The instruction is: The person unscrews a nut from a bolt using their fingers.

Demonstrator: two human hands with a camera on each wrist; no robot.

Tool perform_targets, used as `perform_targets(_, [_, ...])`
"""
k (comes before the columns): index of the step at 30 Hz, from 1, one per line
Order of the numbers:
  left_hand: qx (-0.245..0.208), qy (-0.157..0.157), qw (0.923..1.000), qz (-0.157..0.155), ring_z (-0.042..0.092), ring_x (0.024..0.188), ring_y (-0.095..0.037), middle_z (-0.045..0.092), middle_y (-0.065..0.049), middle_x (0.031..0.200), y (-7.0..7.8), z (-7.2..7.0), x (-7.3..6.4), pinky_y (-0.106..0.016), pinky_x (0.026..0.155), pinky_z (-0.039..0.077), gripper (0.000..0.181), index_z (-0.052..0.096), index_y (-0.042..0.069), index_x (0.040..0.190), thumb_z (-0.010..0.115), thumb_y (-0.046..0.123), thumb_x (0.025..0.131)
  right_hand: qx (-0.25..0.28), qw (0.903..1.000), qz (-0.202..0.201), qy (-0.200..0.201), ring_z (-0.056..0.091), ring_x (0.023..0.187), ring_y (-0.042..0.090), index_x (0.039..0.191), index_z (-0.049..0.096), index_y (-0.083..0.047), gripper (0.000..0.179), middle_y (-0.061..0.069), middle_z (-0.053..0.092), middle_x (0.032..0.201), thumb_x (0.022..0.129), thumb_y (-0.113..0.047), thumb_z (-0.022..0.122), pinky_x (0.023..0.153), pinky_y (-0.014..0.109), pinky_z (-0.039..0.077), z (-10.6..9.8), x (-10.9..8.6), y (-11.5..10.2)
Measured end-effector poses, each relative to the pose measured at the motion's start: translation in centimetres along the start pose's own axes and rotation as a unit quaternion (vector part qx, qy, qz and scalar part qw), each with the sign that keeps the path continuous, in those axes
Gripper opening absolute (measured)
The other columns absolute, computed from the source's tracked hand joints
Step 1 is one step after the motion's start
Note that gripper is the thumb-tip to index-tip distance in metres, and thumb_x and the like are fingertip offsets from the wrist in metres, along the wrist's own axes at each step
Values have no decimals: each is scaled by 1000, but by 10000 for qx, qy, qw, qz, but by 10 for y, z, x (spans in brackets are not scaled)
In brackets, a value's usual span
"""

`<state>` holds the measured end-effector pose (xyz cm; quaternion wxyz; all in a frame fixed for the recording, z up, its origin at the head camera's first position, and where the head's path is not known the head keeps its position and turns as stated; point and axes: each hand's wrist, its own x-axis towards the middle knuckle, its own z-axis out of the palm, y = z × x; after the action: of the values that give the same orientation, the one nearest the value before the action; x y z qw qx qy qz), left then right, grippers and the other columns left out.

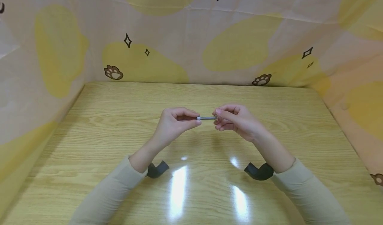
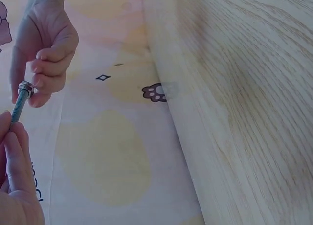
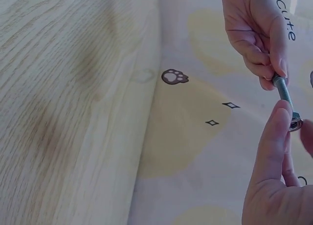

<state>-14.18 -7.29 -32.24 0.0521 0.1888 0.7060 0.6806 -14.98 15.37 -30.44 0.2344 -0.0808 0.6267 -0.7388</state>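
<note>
A grey metal bolt [image 1: 207,118] lies level between both hands, above the table. My left hand [image 1: 176,122] pinches its left end between thumb and fingers, which hide part of that end. At the other end sits a shiny nut [image 1: 216,118], held at the fingertips of my right hand [image 1: 236,120]. Threads show along the bolt [image 2: 19,106] in the left wrist view, with the nut [image 2: 26,88] around its tip. In the right wrist view, a right finger lies close along the bolt [image 3: 283,91], beside the nut [image 3: 296,121].
Under the hands is a wood-grain table [image 1: 119,102] with bright light reflections near its front. Patterned cloth [image 1: 185,35] rises behind the table and along both sides. A black curved piece [image 1: 158,170] is at the left wrist, and another black piece [image 1: 259,171] at the right.
</note>
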Motion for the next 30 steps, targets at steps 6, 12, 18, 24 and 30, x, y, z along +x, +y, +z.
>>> perform_targets(6, [24,1,10000,40,68,78,-22,69,-12,92,1,0,0,-33,72,57,18,70,-4,93,75,3,77,-224,9994,-279,22,65,73,13,88,67,-10,20,4,66,81,86,8,57,74,26,55,-1,-2,0])
perform_targets(12, [5,5,10000,32,68,78,-22,69,-12,92,1,0,-1,-33,71,57,17,70,-4,92,75,2,77,-196,9994,-274,3,67,78,15,94,65,-11,16,4,65,90,88,2,59,77,29,55,0,-3,-1])
perform_targets(18, [5,26,10000,25,68,78,-22,69,-12,91,1,0,-1,-33,71,57,16,70,-3,92,74,1,77,8,9999,62,114,66,66,14,88,67,-8,17,6,67,75,94,-2,52,64,25,56,3,-1,-2])
perform_targets(24, [-19,11,10000,22,68,78,-22,69,-12,91,1,-1,-2,-33,71,57,16,70,-4,92,74,2,77,-106,9998,-151,8,66,69,12,85,68,-10,22,5,66,77,89,6,54,69,25,56,1,-1,1])
perform_targets(30, [-15,-20,10000,-30,67,79,-22,69,-11,92,-1,-2,-2,-33,72,57,18,70,-4,93,75,3,77,-346,9989,-303,6,66,79,13,91,67,-11,25,3,67,87,84,10,57,79,28,54,0,-1,3])
